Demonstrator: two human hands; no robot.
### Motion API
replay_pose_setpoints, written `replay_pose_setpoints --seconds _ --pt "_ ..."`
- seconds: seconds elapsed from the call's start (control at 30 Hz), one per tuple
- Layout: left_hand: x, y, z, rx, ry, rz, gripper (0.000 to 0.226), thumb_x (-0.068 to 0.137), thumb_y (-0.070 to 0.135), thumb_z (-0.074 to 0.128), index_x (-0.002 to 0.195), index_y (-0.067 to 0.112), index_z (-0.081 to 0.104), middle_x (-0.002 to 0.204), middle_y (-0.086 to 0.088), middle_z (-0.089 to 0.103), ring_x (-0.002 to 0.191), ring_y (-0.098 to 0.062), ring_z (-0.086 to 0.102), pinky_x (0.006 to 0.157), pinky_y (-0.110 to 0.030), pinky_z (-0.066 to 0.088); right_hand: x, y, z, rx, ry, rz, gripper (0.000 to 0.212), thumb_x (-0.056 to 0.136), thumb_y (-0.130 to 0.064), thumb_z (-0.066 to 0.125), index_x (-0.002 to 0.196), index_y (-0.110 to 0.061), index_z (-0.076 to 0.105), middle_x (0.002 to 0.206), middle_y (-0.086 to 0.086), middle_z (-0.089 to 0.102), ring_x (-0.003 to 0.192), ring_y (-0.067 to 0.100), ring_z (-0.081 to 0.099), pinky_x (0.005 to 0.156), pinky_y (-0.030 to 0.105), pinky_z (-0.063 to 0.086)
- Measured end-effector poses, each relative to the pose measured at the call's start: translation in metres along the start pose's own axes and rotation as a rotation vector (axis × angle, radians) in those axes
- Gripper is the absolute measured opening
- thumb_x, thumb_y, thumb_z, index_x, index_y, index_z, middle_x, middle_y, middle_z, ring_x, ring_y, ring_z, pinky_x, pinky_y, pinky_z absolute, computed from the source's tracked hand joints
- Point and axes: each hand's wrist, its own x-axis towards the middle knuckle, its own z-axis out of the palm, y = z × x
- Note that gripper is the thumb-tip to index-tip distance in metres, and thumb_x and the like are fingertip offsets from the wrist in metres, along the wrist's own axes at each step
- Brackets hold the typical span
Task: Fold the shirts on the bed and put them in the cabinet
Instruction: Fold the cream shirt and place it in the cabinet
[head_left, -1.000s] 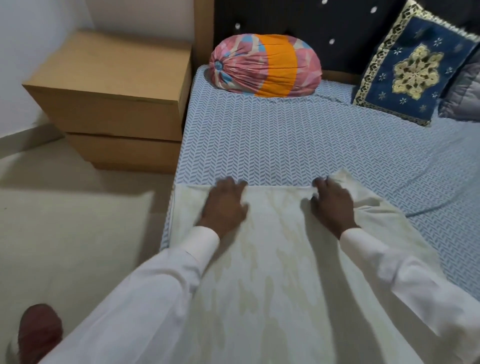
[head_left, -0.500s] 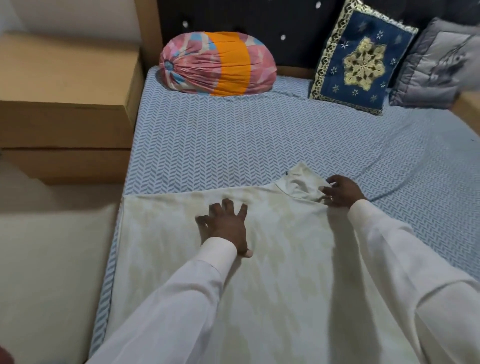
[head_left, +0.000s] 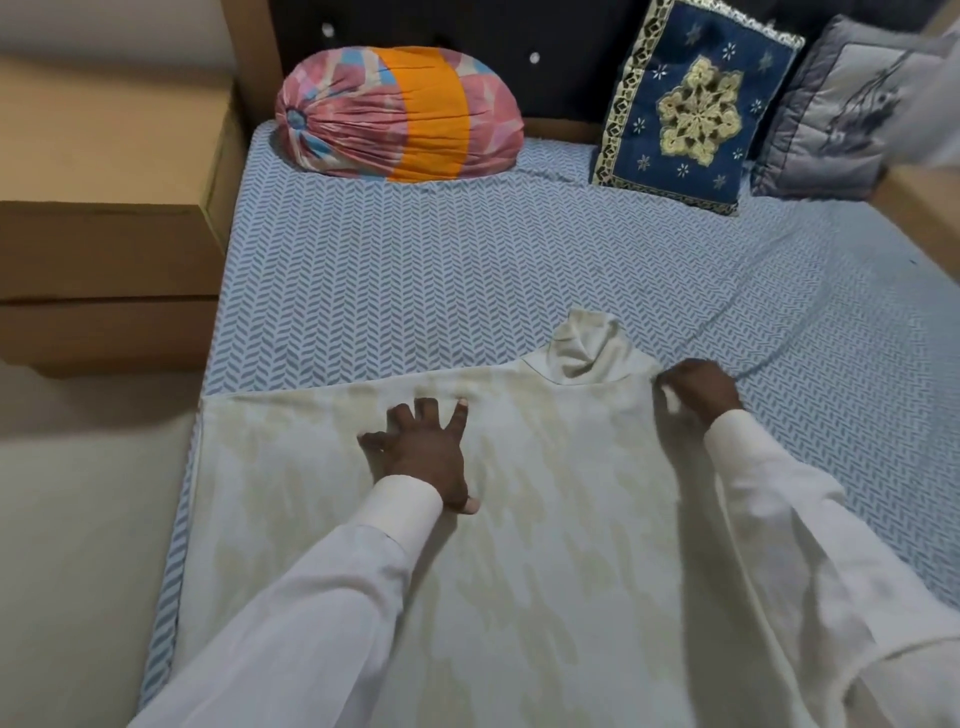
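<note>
Under both hands lies a pale cream shirt with faint yellowish patches (head_left: 545, 519), spread flat on the bed with the blue and white herringbone sheet (head_left: 415, 280). The left hand (head_left: 421, 452) rests on the cloth with palm down and fingers spread wide. To its right, and a little further from the person, the right hand (head_left: 698, 389) is curled, with its fingertips closed on the edge of the shirt near the shoulder. Just to the left of the right hand and beyond it, the crumpled collar (head_left: 592, 348) of the shirt sticks out onto the sheet. Far beyond the left hand a round bolster in pink, blue and orange fabric (head_left: 400, 114) lies by the headboard. Far beyond the right hand stand a dark blue embroidered cushion (head_left: 696, 104) and a grey cushion (head_left: 831, 114). Far left of the left hand stands a light brown wooden cabinet (head_left: 104, 208).
</note>
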Motion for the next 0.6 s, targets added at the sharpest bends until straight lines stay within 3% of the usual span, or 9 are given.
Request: replay_pose_setpoints --seconds 0.1,0.23,0.33,0.4,0.43,0.5,0.57,0.6 --pt "0.004 -0.003 0.004 -0.003 0.001 0.001 0.132 0.056 0.072 0.072 0.151 0.039 -0.013 0.151 -0.009 0.009 0.134 -0.040 0.017 0.094 -0.065 0.035 -0.001 0.013 0.007 0.002 0.043 -0.046 0.009 0.084 -0.026 0.068 0.091 -0.021 0.068 0.102 0.013 0.071 0.099 0.031 0.065 0.087 0.036 0.051" --pt "0.006 -0.005 0.009 -0.017 -0.003 0.003 0.133 0.053 0.077 0.070 0.149 0.042 -0.015 0.152 -0.008 0.008 0.135 -0.041 0.016 0.095 -0.067 0.032 -0.025 0.018 -0.007 0.260 0.060 -0.090 0.040 0.093 -0.018 0.063 0.133 -0.017 0.056 0.125 0.014 0.064 0.111 0.027 0.061 0.097 0.031 0.043" --pt "0.000 -0.004 0.008 -0.019 0.007 0.023 0.129 0.059 0.076 0.069 0.150 0.040 -0.014 0.158 -0.010 -0.001 0.141 -0.045 0.007 0.101 -0.072 0.025 -0.078 0.047 -0.028 0.138 0.095 -0.197 0.040 0.095 -0.012 0.059 0.135 -0.011 0.055 0.124 0.015 0.064 0.117 0.029 0.059 0.098 0.028 0.039" --pt "-0.009 -0.007 0.011 -0.038 0.032 0.016 0.121 0.067 0.075 0.065 0.153 0.036 -0.011 0.161 -0.012 -0.002 0.144 -0.046 0.003 0.104 -0.071 0.019 -0.119 0.079 -0.028 0.034 0.063 -0.283 0.038 0.093 -0.013 0.062 0.130 -0.008 0.059 0.121 0.017 0.066 0.113 0.032 0.061 0.100 0.035 0.042" --pt "-0.016 -0.009 0.015 -0.018 0.063 0.017 0.114 0.072 0.073 0.063 0.154 0.033 -0.006 0.160 -0.015 0.005 0.144 -0.047 0.007 0.106 -0.070 0.017 -0.139 0.096 -0.024 -0.028 0.052 -0.319 0.037 0.093 -0.019 0.060 0.128 -0.009 0.062 0.121 0.016 0.067 0.112 0.033 0.062 0.101 0.039 0.043" --pt "-0.038 -0.007 0.025 0.043 0.233 0.076 0.089 0.083 0.056 0.064 0.153 0.020 0.021 0.146 -0.024 0.037 0.135 -0.049 0.033 0.107 -0.068 0.023 -0.175 0.131 -0.018 -0.133 0.049 -0.376 0.042 0.091 -0.030 0.051 0.126 -0.012 0.064 0.122 0.012 0.067 0.113 0.032 0.062 0.102 0.041 0.046" --pt "-0.065 0.000 0.047 0.049 0.521 0.219 0.049 0.087 0.017 0.054 0.135 0.006 0.052 0.111 -0.027 0.061 0.103 -0.047 0.057 0.094 -0.063 0.042 -0.206 0.158 -0.021 -0.201 0.057 -0.383 0.045 0.086 -0.027 0.048 0.125 -0.011 0.065 0.123 0.011 0.067 0.113 0.032 0.061 0.101 0.041 0.045" --pt "-0.078 0.001 0.056 0.028 0.593 0.266 0.046 0.081 0.008 0.045 0.124 0.004 0.060 0.098 -0.024 0.062 0.088 -0.043 0.060 0.086 -0.056 0.048 -0.215 0.169 -0.021 -0.218 0.067 -0.372 0.046 0.084 -0.023 0.049 0.124 -0.008 0.065 0.121 0.013 0.066 0.112 0.034 0.061 0.099 0.042 0.045"
